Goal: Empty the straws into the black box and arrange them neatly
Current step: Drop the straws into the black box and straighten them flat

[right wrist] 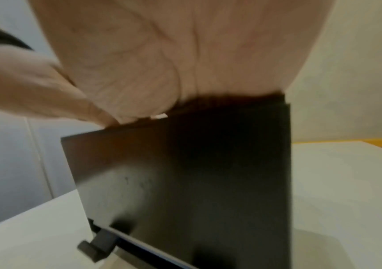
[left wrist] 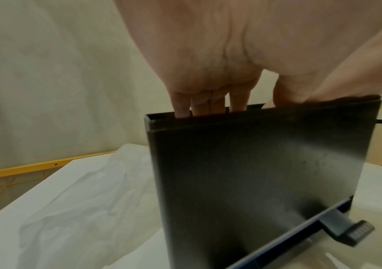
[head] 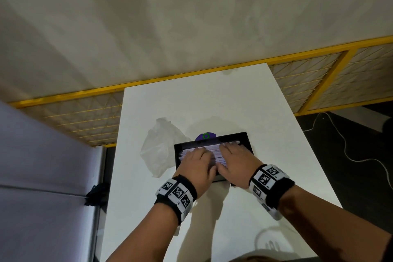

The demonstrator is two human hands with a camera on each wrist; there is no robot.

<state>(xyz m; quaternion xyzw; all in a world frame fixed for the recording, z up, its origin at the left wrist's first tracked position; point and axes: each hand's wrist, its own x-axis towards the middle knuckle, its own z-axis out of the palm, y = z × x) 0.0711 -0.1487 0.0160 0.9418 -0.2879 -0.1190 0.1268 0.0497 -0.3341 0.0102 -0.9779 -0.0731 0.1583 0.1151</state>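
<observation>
A black box (head: 179, 147) sits mid-table, filled with pale pinkish straws (head: 214, 152) lying side by side. My left hand (head: 196, 161) lies flat on the straws at the box's left part, fingers straight. My right hand (head: 230, 158) lies flat beside it on the right part. In the left wrist view my left hand's fingers (left wrist: 208, 103) reach down past the black box (left wrist: 254, 163) wall. The right wrist view shows my palm (right wrist: 173, 63) over the black box (right wrist: 208, 182) edge; the straws are hidden there.
An empty clear plastic bag (head: 158, 149) lies crumpled left of the box. A purple round thing (head: 205, 136) peeks out behind the box. The white table (head: 212, 102) ends at a yellow mesh fence (head: 85, 112). A white cable (head: 348, 147) trails on the floor at right.
</observation>
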